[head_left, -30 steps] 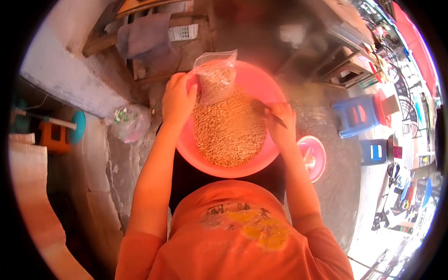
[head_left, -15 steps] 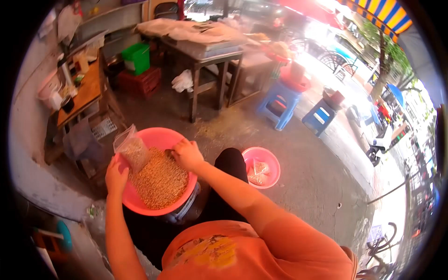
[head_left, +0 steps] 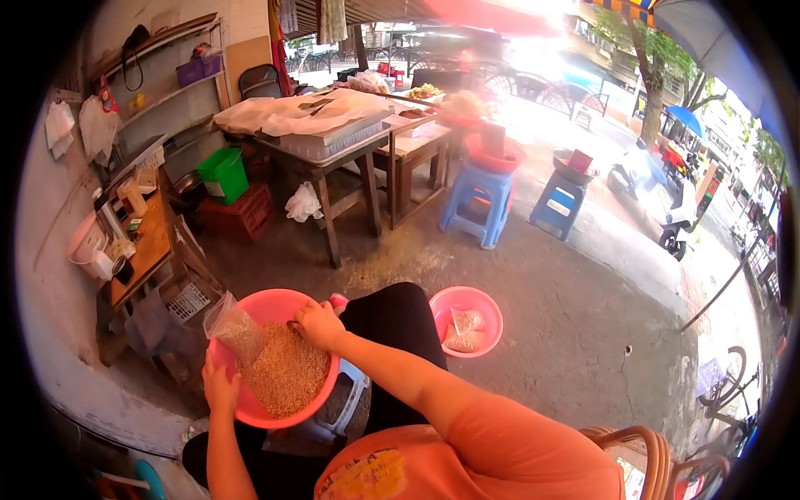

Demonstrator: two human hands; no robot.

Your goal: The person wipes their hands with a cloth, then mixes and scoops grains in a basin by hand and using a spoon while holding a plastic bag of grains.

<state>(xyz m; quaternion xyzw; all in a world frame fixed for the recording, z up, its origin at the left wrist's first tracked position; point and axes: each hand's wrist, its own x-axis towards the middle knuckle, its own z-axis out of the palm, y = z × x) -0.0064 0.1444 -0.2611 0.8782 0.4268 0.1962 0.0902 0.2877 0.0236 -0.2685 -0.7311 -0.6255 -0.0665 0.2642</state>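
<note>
From here, clear bag (head_left: pixel 240 333) leans on loose grain (head_left: pixel 288 377) in pink basin (head_left: pixel 275 422); prob. soft, saggy, mod. wt.; best held top & base. L grip (head_left: pixel 221 387) half-curled over basin rim; R grip (head_left: pixel 318 323) closed round dark utensil (head_left: pixel 295 326).

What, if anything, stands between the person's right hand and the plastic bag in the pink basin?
Nothing visible blocks the way: between the right hand, holding a dark utensil, and the plastic bag is only open space over the grains in the pink basin. The left hand is at the left rim, off that line.
</note>
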